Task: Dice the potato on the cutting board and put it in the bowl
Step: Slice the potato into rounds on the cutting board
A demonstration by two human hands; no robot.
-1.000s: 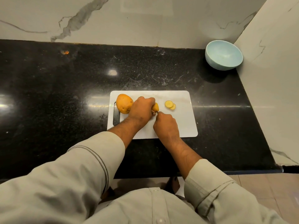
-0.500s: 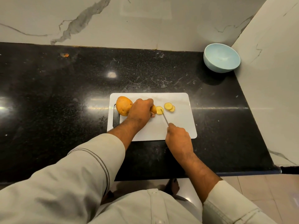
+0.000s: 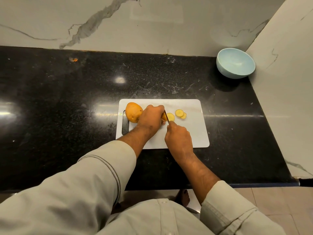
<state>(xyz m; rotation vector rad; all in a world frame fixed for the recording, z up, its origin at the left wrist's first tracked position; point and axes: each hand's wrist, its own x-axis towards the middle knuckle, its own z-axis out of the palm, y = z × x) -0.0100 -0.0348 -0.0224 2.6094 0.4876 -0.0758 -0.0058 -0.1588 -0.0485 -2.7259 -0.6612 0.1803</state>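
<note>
So the white cutting board (image 3: pixel 194 133) sits on the black speckled table (image 3: pixel 67 107), with its handle slot on the left end. The potato (image 3: pixel 133 111) lies on the left part of the board, skin still on, and the left hand (image 3: pixel 150 117) is curled over its right half, fingers wrapped down round it to pin it in place. Only the left end of the potato pokes out from under that hand.

The right hand (image 3: pixel 179 137) is closed round the handle of a knife (image 3: pixel 166 117); the handle itself is buried in the fist, so all you see is the thin blade running up and away from the knuckles, right up against the left hand's fingertips at the cut end of the potato.

Just right of the blade there's a fresh round slice (image 3: pixel 170 116) lying flat, and a bit further right two more slices (image 3: pixel 180 113) overlapping each other. All rounds so far, no cubes.

The light blue bowl (image 3: pixel 235 63) is well away from the board, in the far right corner of the table where the marble walls meet. It looks like nothing's in it.

Grey sleeves pushed up on both forearms.
</note>
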